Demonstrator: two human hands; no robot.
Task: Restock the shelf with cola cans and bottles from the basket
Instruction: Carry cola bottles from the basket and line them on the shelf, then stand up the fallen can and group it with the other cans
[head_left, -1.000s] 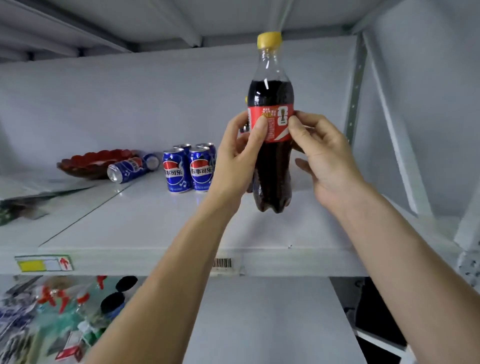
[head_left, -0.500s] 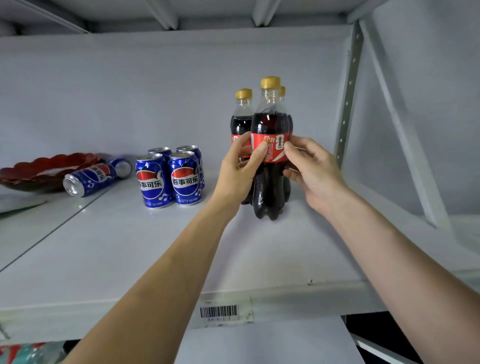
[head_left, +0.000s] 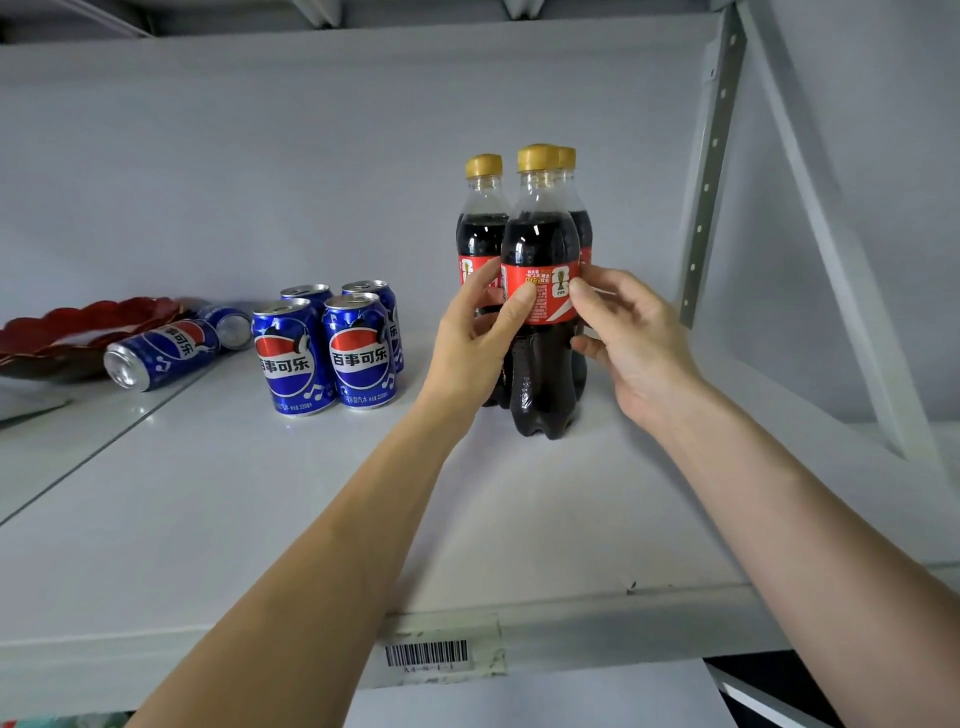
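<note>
A cola bottle (head_left: 543, 239) with a yellow cap and red label stands upright on the white shelf (head_left: 260, 519). My left hand (head_left: 475, 343) grips its label from the left and my right hand (head_left: 623, 332) pinches the label from the right. Two more cola bottles stand right behind it, one (head_left: 480, 218) at the left and one (head_left: 571, 171) mostly hidden at the right. Several blue cola cans (head_left: 358, 353) stand upright to the left. One more blue can (head_left: 161, 356) lies on its side beyond them. The basket is out of view.
A red scalloped dish (head_left: 67, 325) sits at the far left of the shelf, behind the lying can. A perforated metal upright (head_left: 709, 161) and a slanted brace (head_left: 831, 249) bound the shelf on the right. A barcode sticker (head_left: 426, 652) marks the front edge.
The bottle came down from head height onto the shelf in front of the two other bottles, with both hands still on its label. The view moved closer to the shelf.
</note>
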